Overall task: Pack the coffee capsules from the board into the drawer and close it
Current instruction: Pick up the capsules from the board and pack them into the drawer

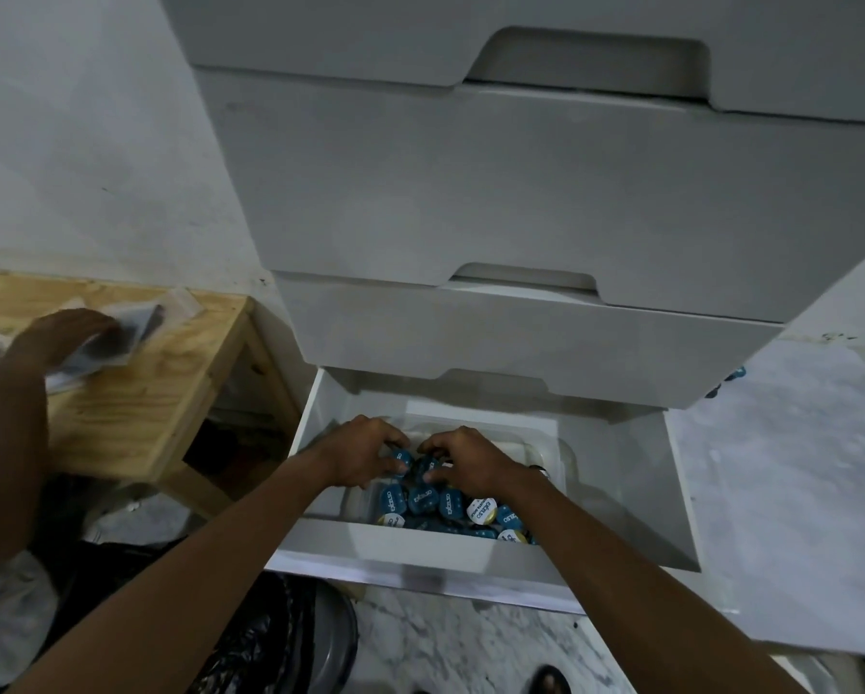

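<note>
Marble floor (470, 643) under open drawer (470, 548)

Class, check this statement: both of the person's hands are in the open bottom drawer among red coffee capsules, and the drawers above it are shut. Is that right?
One detail is wrong: the colour. In the head view the coffee capsules are mostly blue, a few with white tops, not red. The left hand and right hand are in the open bottom drawer, and the drawers above are shut.
</note>
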